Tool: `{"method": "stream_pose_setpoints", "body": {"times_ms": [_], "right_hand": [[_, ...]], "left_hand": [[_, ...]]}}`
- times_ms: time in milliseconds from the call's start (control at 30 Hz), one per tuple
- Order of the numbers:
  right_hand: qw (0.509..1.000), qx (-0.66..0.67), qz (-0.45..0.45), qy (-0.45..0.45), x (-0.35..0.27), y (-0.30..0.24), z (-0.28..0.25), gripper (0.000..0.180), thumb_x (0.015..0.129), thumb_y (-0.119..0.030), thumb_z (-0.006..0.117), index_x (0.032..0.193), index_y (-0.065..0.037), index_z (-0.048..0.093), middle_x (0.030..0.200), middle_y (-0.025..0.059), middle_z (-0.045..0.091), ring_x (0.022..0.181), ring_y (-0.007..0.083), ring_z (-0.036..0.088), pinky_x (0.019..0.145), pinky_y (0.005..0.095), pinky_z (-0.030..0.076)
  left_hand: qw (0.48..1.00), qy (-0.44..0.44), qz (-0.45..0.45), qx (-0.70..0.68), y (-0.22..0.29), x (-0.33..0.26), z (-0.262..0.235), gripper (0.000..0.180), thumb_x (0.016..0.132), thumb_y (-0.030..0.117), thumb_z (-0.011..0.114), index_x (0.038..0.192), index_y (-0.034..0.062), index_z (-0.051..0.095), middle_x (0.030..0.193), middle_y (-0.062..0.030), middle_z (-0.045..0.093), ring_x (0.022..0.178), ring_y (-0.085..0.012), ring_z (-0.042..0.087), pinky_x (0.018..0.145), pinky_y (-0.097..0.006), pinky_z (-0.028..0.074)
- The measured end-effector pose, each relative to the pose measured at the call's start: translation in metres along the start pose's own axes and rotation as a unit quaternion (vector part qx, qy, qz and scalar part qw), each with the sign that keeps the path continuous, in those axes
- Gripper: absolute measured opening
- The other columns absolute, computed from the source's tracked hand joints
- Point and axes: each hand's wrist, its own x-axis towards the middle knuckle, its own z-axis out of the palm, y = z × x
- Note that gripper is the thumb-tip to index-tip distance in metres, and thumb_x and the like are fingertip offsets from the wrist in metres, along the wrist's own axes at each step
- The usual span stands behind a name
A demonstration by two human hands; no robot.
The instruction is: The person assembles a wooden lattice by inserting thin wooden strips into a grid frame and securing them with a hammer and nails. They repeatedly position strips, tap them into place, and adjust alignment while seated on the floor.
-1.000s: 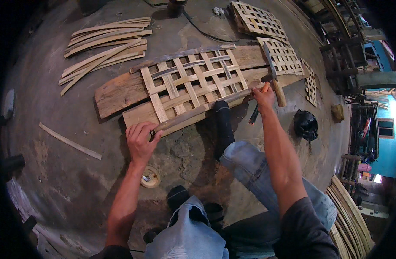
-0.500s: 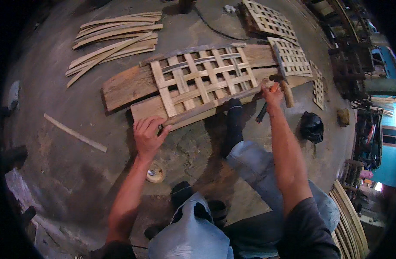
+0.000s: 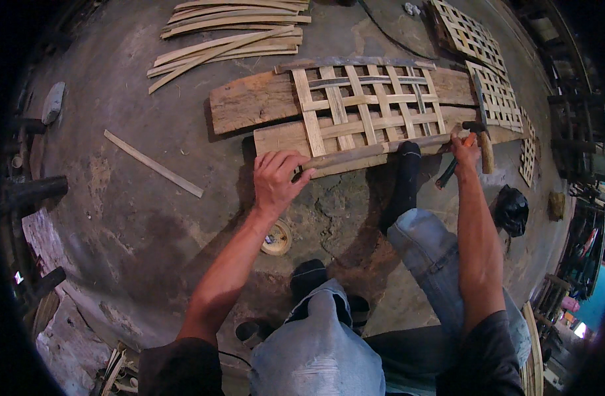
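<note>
Since the earlier frames, the left hand (image 3: 276,179) had shifted along the front edge of the work, and the hammer (image 3: 482,142) had come down from its raised position to lie close over the panel's right end.

The left hand's fingers were curled and pressed together over the end of the edge strip (image 3: 375,153), pinning it to the lower wooden plank (image 3: 279,137). The right hand (image 3: 465,150) had its fingers closed round the hammer handle.

The bamboo lattice panel (image 3: 367,109) lay across two planks on the concrete floor (image 3: 137,218), directly ahead of the person's knees, with one dark shoe (image 3: 408,173) set against its front edge.

Progress, as judged: the weave appeared complete, and fixing of the front edge strip was in hand. Finished lattice panels (image 3: 474,39) lay at upper right. A stock of loose bamboo slats (image 3: 230,33) remained at upper left, and a single slat (image 3: 154,164) lay apart.

Containers: a small round tin (image 3: 276,237) stood on the floor below the left wrist; its contents could not be made out.
</note>
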Motion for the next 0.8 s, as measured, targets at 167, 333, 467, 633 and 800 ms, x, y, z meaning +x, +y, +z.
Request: {"method": "stream_pose_setpoints", "body": {"times_ms": [167, 333, 467, 633, 800], "right_hand": [[0.985, -0.158, -0.046, 0.053, -0.005, -0.006, -0.007, 0.032, 0.082, -0.027, 0.079, 0.095, -0.004, 0.061, 0.086, 0.0137, 0.071, 0.073, 0.0214, 0.07, 0.068, 0.0359, 0.057], [0.965, -0.101, -0.214, 0.117, -0.039, -0.06, 0.001, 0.034, 0.098, -0.038, 0.059, 0.091, -0.005, 0.059, 0.071, 0.0103, 0.063, 0.063, 0.021, 0.063, 0.059, 0.0354, 0.051], [0.99, 0.088, -0.065, -0.088, -0.183, -0.148, 0.042, 0.05, 0.106, -0.048, 0.04, 0.09, -0.005, 0.058, 0.066, 0.0051, 0.053, 0.057, 0.014, 0.053, 0.053, 0.0326, 0.045], [0.976, -0.03, -0.083, -0.2, -0.267, -0.102, 0.077, 0.039, 0.1, -0.038, 0.058, 0.096, 0.0, 0.062, 0.079, 0.0109, 0.065, 0.069, 0.0199, 0.062, 0.065, 0.036, 0.051], [0.959, -0.03, -0.194, -0.202, -0.294, -0.111, 0.111, 0.031, 0.083, -0.019, 0.08, 0.1, 0.0, 0.062, 0.087, 0.0132, 0.07, 0.076, 0.0257, 0.066, 0.071, 0.0384, 0.052]], "left_hand": [[1.0, -0.004, 0.0, -0.01, 0.001, 0.0, 0.002, 0.024, 0.076, 0.029, 0.082, 0.092, 0.0146, 0.071, 0.095, 0.0, 0.068, 0.094, -0.0226, 0.063, 0.088, -0.038, 0.045], [1.0, -0.006, 0.004, -0.015, 0.005, 0.004, 0.003, 0.025, 0.076, 0.028, 0.082, 0.093, 0.0129, 0.071, 0.095, -0.0012, 0.068, 0.094, -0.0237, 0.064, 0.088, -0.038, 0.044], [1.0, -0.004, -0.006, -0.003, -0.002, -0.001, -0.006, 0.026, 0.075, 0.027, 0.083, 0.094, 0.013, 0.072, 0.096, -0.0012, 0.069, 0.095, -0.0235, 0.064, 0.088, -0.038, 0.044], [1.0, 0.004, -0.007, -0.019, 0.002, 0.002, 0.003, 0.028, 0.074, 0.027, 0.083, 0.096, 0.0143, 0.071, 0.097, -0.0004, 0.069, 0.096, -0.0231, 0.064, 0.088, -0.038, 0.045], [1.0, 0.011, -0.006, -0.016, 0.001, 0.002, 0.002, 0.029, 0.074, 0.026, 0.083, 0.097, 0.015, 0.071, 0.097, -0.0007, 0.069, 0.095, -0.0235, 0.064, 0.087, -0.039, 0.045]]}}
